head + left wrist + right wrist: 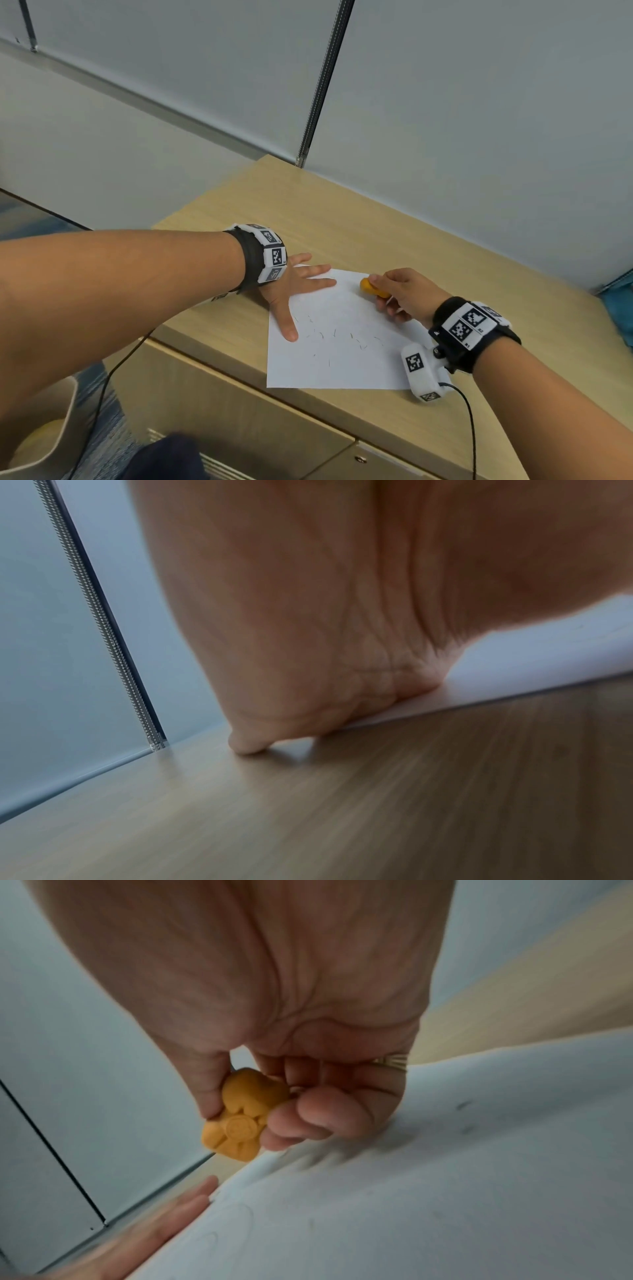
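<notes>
A white sheet of paper [342,342] with several faint pencil marks lies on the wooden cabinet top [342,233]. My left hand [301,284] lies flat on the sheet's left edge, fingers spread and straight, thumb pointing toward me. My right hand [394,291] pinches an orange flower-shaped eraser [370,287] between thumb and fingers at the sheet's far edge. In the right wrist view the orange eraser [240,1118] sits just above the paper [445,1191], and the left hand's fingers [185,1202] show at the lower left. In the left wrist view my palm [325,642] presses the paper's edge [514,669].
Grey partition panels [445,102] with a metal strip [322,85] stand behind the cabinet. Black cables [469,428] hang from both wrists. A pale bin [51,428] stands on the floor at the lower left. A blue thing [620,301] sits at the right edge.
</notes>
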Demonstrator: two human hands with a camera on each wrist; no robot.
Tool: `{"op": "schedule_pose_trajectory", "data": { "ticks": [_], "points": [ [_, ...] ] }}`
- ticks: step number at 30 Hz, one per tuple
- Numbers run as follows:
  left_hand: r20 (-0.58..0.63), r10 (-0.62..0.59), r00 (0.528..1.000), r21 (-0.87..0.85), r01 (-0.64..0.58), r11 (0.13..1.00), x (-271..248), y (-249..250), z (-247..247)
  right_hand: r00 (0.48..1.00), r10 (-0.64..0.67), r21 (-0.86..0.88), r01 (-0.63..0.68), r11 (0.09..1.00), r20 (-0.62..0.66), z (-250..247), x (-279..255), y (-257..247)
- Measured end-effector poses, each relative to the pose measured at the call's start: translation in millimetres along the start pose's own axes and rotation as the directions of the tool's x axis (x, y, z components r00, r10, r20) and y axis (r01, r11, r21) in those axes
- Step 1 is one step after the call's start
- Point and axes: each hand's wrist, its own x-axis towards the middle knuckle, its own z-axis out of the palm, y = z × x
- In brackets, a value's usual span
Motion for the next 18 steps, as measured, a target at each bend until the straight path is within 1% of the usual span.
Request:
{"op": "schedule_pose_trajectory", "data": {
  "ticks": [2, 4, 7, 9, 14, 16, 18],
  "points": [
    [-0.002, -0.002, 1.0, 0.0, 0.002, 1.0, -1, 1, 0, 0.999, 0.033, -0.034, -0.035, 0.999, -0.036, 3, -4, 4],
    [-0.008, -0.003, 1.0, -0.008, 0.003, 1.0, -1, 2, 0, 0.998, 0.034, -0.063, -0.037, 0.997, -0.054, 8, -8, 3],
    [-0.002, 0.008, 1.0, -0.008, -0.008, 1.0, -5, 1, -2, 0.998, 0.008, -0.015, -0.009, 1.0, -0.063, 14, -14, -2],
    [0.005, 0.009, 1.0, -0.013, -0.008, 1.0, -8, -1, 1, 0.999, -0.014, -0.006, 0.014, 1.0, -0.03, 16, -17, -3],
    [0.017, -0.009, 1.0, -0.083, 0.011, 0.996, -15, -6, 5, 0.994, -0.021, -0.198, 0.043, 0.979, 0.112, 16, -19, -12],
    [0.007, 0.017, 1.0, -0.133, -0.016, 0.991, -14, -5, -6, 0.992, -0.016, -0.265, 0.048, 0.963, 0.122, 16, -19, -16],
    [-0.04, 0.047, 0.998, -0.181, -0.054, 0.982, -8, -3, -19, 0.992, -0.027, -0.347, 0.07, 0.935, 0.127, 18, -20, -19]
  ]
}}
